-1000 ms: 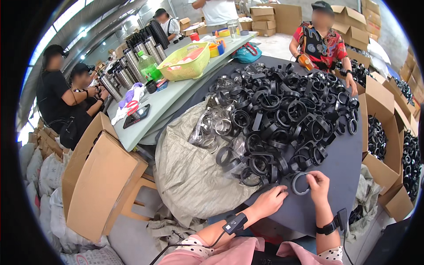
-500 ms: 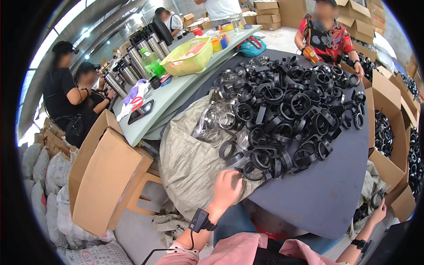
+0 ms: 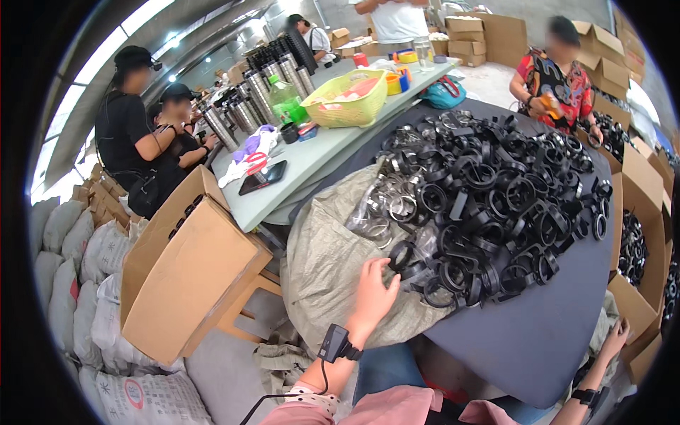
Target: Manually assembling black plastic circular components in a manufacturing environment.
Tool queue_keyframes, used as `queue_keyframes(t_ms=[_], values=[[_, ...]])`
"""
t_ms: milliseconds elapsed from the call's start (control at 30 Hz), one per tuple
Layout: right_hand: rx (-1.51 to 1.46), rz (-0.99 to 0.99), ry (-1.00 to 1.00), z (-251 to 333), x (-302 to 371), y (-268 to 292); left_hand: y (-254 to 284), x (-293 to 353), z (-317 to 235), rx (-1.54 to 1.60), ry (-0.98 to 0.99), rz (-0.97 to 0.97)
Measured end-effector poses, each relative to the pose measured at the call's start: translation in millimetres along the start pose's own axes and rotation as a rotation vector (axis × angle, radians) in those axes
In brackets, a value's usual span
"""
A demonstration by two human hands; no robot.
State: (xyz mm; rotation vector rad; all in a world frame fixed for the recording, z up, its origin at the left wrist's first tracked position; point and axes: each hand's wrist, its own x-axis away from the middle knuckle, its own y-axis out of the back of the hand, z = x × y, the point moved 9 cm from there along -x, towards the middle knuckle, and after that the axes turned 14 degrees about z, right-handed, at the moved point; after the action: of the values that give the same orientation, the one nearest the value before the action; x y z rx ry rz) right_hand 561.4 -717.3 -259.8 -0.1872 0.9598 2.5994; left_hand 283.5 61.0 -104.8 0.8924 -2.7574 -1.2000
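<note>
My left hand (image 3: 374, 294) reaches to the near left edge of a pile of black plastic rings (image 3: 489, 184), some with flat tab-like handles. Its thumb and forefinger are apart, the fingertips at a single black ring (image 3: 401, 256); I cannot make out a firm grip. Beneath this hand a beige woven sack (image 3: 319, 248) spreads over the table's left side. My right hand (image 3: 615, 340) is low at the far right, beside a greyish woven sack (image 3: 601, 327) below the table's edge. Its fingers look loosely stretched, and no ring shows in them.
The rings lie on a dark grey table (image 3: 510, 304). Open cartons (image 3: 630, 301) of black parts stand right; another carton (image 3: 191, 276) stands left. A pale green table (image 3: 283, 170) bears a yellow basket (image 3: 347, 103), steel cylinders and a phone (image 3: 263, 177). A person (image 3: 556, 78) works across the table.
The view has swung, shifting the scene rightward. My left hand has moved up to the single ring. The ring my right hand held is gone from its fingers, and that hand has opened.
</note>
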Motion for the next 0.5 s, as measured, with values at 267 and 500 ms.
queue_keyframes(t_ms=[267, 500], values=[[-0.393, 0.299, 0.454, 353, 58, -100, -23, -47, 21, -0.064, -0.029, 0.103], [-0.162, 0.789, 1.317, 648, 260, -208, 20, -44, -30, -0.020, -0.425, -0.035]])
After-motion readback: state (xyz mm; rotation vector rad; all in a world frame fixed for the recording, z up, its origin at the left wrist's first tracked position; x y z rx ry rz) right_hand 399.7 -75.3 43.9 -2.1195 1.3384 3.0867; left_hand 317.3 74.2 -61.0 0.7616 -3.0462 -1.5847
